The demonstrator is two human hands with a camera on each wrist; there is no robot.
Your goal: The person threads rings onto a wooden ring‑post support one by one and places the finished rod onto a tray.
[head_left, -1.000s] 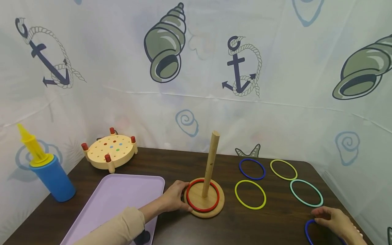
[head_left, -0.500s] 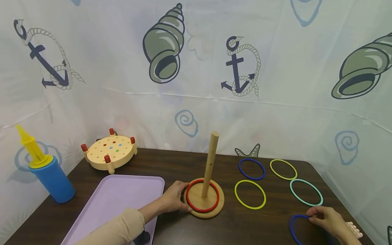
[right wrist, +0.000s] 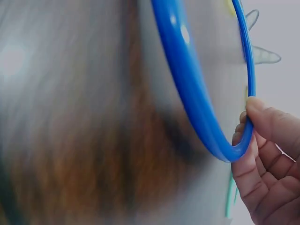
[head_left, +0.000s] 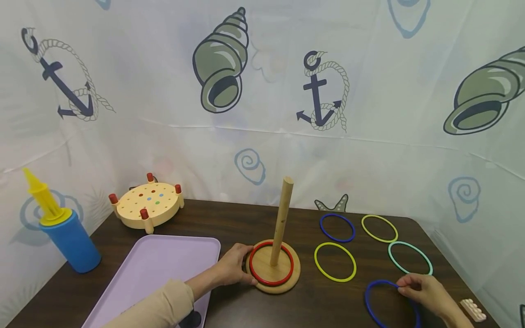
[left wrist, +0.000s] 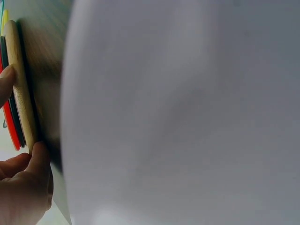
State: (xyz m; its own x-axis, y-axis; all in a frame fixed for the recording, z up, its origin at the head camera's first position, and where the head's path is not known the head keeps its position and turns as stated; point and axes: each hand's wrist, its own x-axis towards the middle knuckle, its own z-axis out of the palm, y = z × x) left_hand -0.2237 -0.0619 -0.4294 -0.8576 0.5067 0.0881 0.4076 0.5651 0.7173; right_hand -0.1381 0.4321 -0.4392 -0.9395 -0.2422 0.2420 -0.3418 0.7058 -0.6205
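Cloth (head_left: 270,159) printed with shells and anchors hangs behind a dark counter (head_left: 320,310). At the left lies a lilac tray (head_left: 180,250), with a round wooden board (head_left: 151,205) beyond it and a blue tub (head_left: 74,241) with a yellow spout at the far left. Near the middle, the peg stand (head_left: 279,241) has its post pointing up, a red ring (head_left: 293,264) around its foot. The left hand (head_left: 235,269) grips the base's edge. The right hand (head_left: 426,294) pinches a blue ring (head_left: 367,303) between thumb and fingers, to the right of the stand and well apart from it. Beyond lie a near yellow ring (head_left: 336,280), a far yellow ring (head_left: 397,232), a mint ring (head_left: 428,259) and a far blue ring (head_left: 321,224). Smallest is a pale knobbly piece (head_left: 473,310) just beside the right forearm.

Held by one side, the pinched ring could droop and catch the post's top, I judge; a low sweep could drag the near yellow ring; a slack left hand could let a knock shift the stand.
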